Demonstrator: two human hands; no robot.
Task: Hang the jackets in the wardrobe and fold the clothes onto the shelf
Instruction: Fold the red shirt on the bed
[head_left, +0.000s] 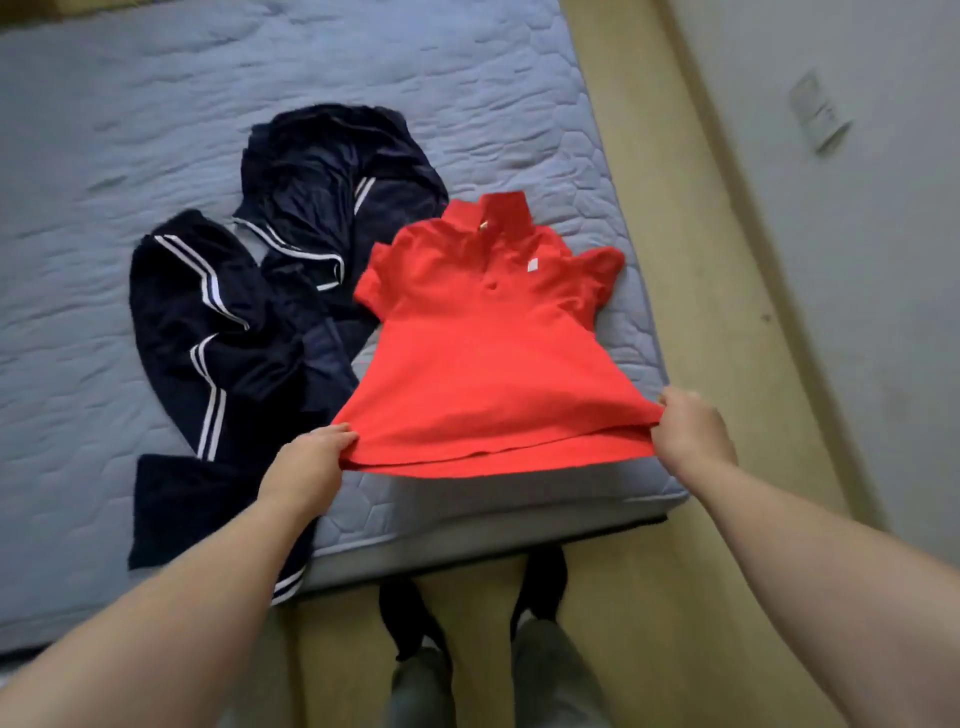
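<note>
Left hand (311, 460) and right hand (688, 434) are each pinching a hem corner of the red polo shirt (488, 353), spreading it flat at the bed's (156, 104) near right corner. Navy tracksuit pieces (249, 291) are lying crumpled beside it, unfolded; folding is barely starting, nothing shelved or hung in view.

No readable text anywhere. Small white patch on chest of red polo shirt (483, 343) too blurred to read.
</note>
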